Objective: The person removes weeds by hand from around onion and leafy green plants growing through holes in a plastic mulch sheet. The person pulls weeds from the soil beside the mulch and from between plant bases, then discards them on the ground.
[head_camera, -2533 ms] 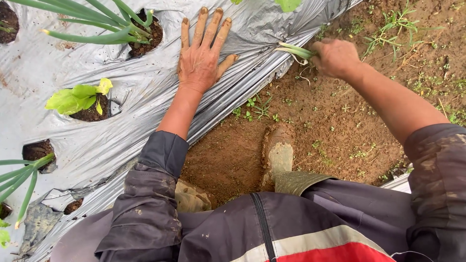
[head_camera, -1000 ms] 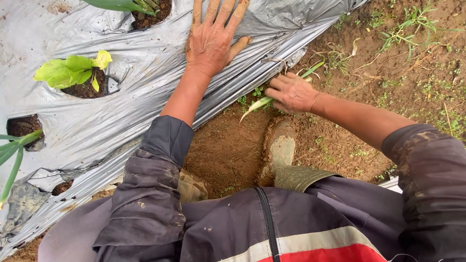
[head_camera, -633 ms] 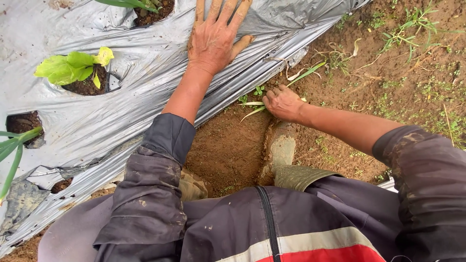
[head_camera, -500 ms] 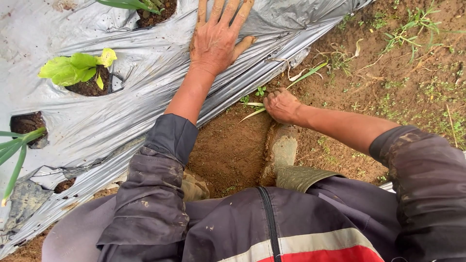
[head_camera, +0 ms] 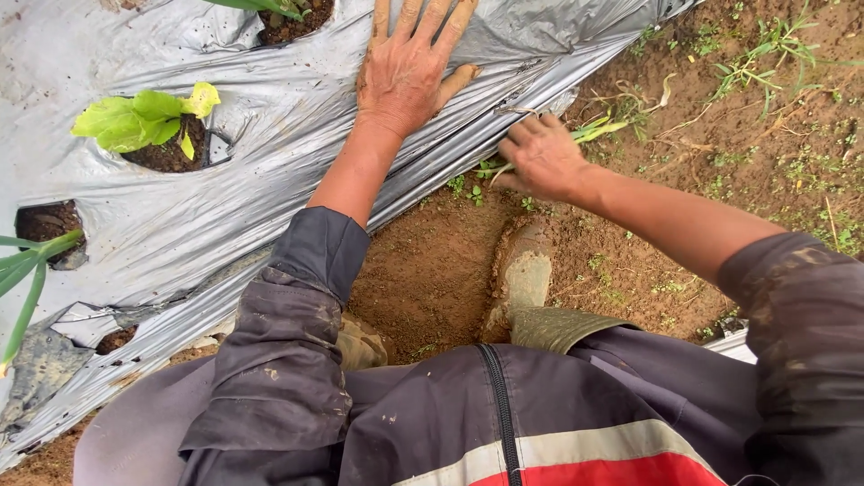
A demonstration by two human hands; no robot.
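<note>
Plastic sheet: silver, covers the soil bed, with holes for plants.
Left hand: flat on the sheet, fingers spread, grasping nothing.
Right hand: clenched around the weed at the sheet's edge.
Boot: muddy, on bare soil below the right hand.

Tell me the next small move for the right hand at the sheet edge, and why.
Probably pull the grassy weed up and away. The right hand is closed around its base beside the silver plastic sheet, while the left hand presses the sheet flat.
</note>
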